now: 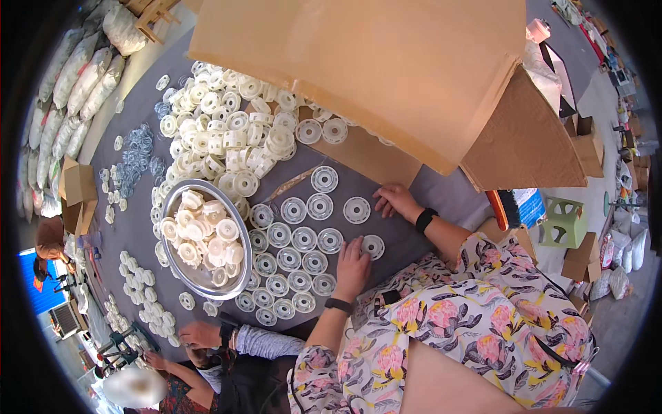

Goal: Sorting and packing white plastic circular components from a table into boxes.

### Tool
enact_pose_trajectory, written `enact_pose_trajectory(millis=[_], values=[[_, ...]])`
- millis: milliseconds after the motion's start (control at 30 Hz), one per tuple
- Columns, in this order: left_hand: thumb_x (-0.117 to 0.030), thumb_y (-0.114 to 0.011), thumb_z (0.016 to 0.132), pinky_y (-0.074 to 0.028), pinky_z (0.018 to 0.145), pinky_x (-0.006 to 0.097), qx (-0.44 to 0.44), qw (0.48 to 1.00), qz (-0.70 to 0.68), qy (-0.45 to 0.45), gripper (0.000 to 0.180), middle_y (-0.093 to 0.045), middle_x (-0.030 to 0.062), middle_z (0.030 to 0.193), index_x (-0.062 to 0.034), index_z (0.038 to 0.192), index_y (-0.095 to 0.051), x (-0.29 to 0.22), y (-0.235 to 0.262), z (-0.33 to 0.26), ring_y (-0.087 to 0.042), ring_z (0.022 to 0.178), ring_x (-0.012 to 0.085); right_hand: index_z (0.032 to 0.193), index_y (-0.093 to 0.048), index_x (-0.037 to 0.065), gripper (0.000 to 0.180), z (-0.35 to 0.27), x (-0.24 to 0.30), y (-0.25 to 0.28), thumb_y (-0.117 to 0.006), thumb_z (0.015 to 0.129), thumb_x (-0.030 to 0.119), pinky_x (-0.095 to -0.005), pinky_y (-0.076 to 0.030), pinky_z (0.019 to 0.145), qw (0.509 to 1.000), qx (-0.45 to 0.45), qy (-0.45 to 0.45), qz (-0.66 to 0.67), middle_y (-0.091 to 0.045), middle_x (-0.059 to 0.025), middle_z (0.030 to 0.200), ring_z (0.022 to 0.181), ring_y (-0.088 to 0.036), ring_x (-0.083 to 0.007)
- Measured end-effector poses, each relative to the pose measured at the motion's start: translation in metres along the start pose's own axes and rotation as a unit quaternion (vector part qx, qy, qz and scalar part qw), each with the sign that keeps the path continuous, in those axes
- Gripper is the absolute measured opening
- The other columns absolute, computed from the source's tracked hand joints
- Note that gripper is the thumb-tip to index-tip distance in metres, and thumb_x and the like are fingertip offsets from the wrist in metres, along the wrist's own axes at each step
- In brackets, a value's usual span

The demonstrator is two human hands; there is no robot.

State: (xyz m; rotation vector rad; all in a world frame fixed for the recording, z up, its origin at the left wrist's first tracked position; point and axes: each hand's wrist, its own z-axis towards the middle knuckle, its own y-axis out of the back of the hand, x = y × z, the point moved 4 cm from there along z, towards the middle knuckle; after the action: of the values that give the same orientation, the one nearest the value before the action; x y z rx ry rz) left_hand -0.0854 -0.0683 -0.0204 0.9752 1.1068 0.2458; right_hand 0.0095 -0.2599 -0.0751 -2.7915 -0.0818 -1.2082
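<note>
White round plastic parts with ring-shaped, metallic-looking centres lie in rows on the grey tabletop in front of me. My left hand (353,265) rests low on the table with its fingers stretched out, its fingertips against the edge of one round part (373,246). Another such part (329,241) lies just left of those fingers. Further right, my right hand (398,201) hovers at or just above the cloth, fingers apart and slightly bent, with nothing visible in them. A single round part (356,210) sits left of its fingertips, apart from them.
A large cardboard box (372,62) overhangs the far side, beside a heap of white plastic parts (221,131). A metal bowl (181,272) of smaller white pieces stands left. Clear rings (138,153) lie beyond. A co-worker's hand (200,334) is near small stacked parts (157,319).
</note>
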Motion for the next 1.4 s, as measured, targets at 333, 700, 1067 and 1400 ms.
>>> enact_pose_trajectory(millis=[333,700,1067,1400], values=[[-0.007,-0.064,0.073,-0.039,0.089,0.041,-0.356,0.917,0.061,0.170,0.028,-0.056,0.0176,0.107,-0.0003,0.099,-0.058,0.082,0.138,-0.013,-0.050,0.103,0.0342,0.101,-0.056,0.000,0.032,0.002,-0.006,0.002,-0.045,0.088,0.028,-0.0227,-0.043,0.042,1.000,-0.003,0.001,-0.008,-0.063,-0.0110,0.074,0.049,-0.059,-0.0148],[-0.011,-0.061,0.077,-0.039,0.085,0.042,-0.229,0.943,0.111,0.213,0.033,-0.055,0.0166,0.101,0.0004,0.106,-0.052,0.093,0.145,0.028,-0.050,0.098,0.0350,0.099,-0.056,0.000,0.032,0.005,-0.008,0.002,-0.044,0.089,0.027,-0.0228,-0.042,0.042,1.000,-0.009,0.018,-0.015,-0.063,-0.0101,0.073,0.049,-0.058,-0.0144],[-0.008,-0.050,0.084,-0.042,0.087,0.038,-0.318,0.878,-0.058,0.354,0.032,-0.056,0.0197,0.108,0.0013,0.114,-0.051,0.167,0.106,0.002,-0.055,0.098,0.0320,0.099,-0.057,0.000,0.029,0.006,-0.007,-0.001,-0.043,0.090,0.024,-0.0241,-0.042,0.040,0.999,-0.011,0.027,-0.022,-0.062,-0.0098,0.070,0.046,-0.058,-0.0151],[-0.020,-0.054,0.086,-0.038,0.089,0.042,-0.303,0.853,0.151,0.397,0.034,-0.053,0.0241,0.112,0.0045,0.109,-0.053,0.143,0.120,0.008,-0.050,0.102,0.0375,0.096,-0.058,0.002,0.026,0.005,-0.005,-0.002,-0.046,0.089,0.024,-0.0233,-0.040,0.038,0.999,-0.015,0.017,-0.032,-0.062,-0.0087,0.068,0.045,-0.057,-0.0139]])
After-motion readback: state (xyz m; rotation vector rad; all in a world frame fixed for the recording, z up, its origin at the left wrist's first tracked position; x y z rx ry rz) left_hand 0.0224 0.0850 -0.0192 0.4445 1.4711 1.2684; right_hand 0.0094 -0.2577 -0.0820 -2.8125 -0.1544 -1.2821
